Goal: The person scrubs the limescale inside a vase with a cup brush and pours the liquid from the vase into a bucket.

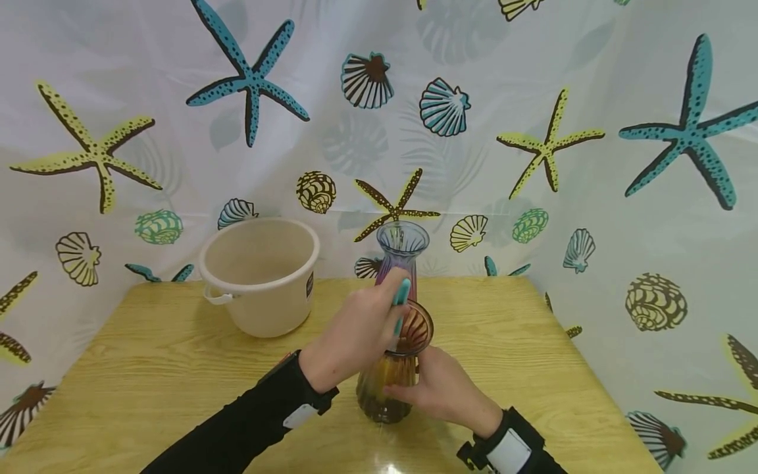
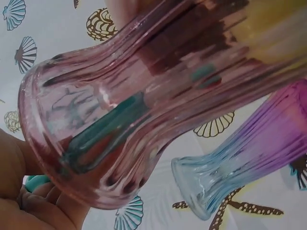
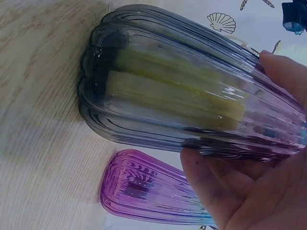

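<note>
Left hand (image 1: 361, 322): grips teal handle (image 1: 402, 291) at mouth of amber vase (image 1: 379, 395) | Right hand (image 1: 447, 388): holds vase's side, lower | Yellow sponge (image 3: 177, 93): inside vase, below left hand, lengthwise along its axis

We see a pink-to-grey vase (image 1: 379, 388); a blue-to-purple vase (image 1: 401, 253); a teal handle (image 1: 402, 292); a cream bucket (image 1: 272, 309); a yellow, wood-grained counter (image 1: 491, 329); a white sheet (image 1: 391, 148) printed with blue and yellow starfish (image 1: 251, 80), striped shells (image 1: 364, 85).
</note>
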Available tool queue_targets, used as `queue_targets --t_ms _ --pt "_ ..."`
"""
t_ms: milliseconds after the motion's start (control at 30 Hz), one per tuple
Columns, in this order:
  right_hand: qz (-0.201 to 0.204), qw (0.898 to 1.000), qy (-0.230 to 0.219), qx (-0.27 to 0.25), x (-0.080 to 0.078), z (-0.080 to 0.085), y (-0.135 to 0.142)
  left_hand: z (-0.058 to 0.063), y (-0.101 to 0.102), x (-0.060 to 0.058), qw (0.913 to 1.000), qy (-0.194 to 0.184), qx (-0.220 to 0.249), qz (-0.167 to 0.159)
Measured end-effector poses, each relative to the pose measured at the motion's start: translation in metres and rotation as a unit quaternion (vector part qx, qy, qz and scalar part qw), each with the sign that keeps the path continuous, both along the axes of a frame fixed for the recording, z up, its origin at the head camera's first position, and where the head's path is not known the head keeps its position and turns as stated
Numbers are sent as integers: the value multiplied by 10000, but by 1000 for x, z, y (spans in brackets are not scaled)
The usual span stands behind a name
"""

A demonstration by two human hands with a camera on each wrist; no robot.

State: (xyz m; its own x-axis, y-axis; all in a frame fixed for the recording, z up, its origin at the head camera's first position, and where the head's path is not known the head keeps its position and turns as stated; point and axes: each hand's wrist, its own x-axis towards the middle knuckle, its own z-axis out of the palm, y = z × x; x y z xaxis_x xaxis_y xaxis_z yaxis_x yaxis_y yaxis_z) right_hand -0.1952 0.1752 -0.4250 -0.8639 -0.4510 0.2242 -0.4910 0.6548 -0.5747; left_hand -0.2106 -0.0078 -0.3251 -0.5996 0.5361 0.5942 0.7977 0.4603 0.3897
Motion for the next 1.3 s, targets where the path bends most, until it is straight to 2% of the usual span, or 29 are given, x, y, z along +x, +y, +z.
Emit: queue_targets --t_ms 167,333,433,600,733,833,967,1133,1300 --pt "-33 9999 -127 -30 0 0 1 -1 5 -3 9985 -485 234 19" --pt "-21 9998 -207 -42 0 0 2 1 9 -3 9973 -674 255 -113" --pt "5 9997 -227 -30 0 1 2 5 9 -3 9971 -739 107 -118" --pt "0 9998 -196 26 0 2 2 15 8 3 9949 -900 -463 -8" --pt "-17 9996 -279 80 0 3 1 20 10 11 9924 -804 -922 -93" --pt "-56 9993 -329 162 -1 3 1 19 10 16 9934 -367 -1075 -139" --pt "-118 9991 -332 217 -3 4 0 13 8 18 9960 37 -883 -149" --pt "-112 9991 -365 208 -3 3 1 4 4 14 9991 48 -364 -189" --pt "-74 9993 -323 188 -1 2 2 3 2 11 9997 81 -201 -146"
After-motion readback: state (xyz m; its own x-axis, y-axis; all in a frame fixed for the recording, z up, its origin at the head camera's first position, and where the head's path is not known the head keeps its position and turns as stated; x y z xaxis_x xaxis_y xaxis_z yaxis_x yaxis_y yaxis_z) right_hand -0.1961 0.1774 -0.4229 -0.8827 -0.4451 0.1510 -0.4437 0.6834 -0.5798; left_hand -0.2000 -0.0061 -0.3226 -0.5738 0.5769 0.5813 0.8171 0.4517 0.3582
